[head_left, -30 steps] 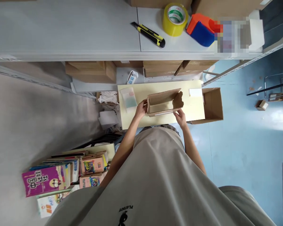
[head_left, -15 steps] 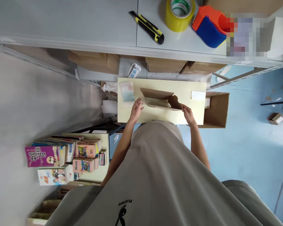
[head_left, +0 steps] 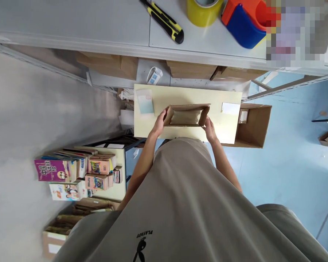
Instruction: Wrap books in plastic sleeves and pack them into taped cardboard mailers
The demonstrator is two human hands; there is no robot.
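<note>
Head view | our left hand (head_left: 159, 123) clamps the left end of the open cardboard box (head_left: 188, 108) | our right hand (head_left: 210, 131) pinches its near right corner | cream table (head_left: 221, 131) beneath

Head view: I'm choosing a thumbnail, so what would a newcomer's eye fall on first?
Probably the yellow tape roll and the orange-and-blue object, side by side on the shelf at the top. Next comes the open cardboard box held between the left hand and right hand, over the pale yellow table at centre. The purple book at lower left also stands out.
</note>
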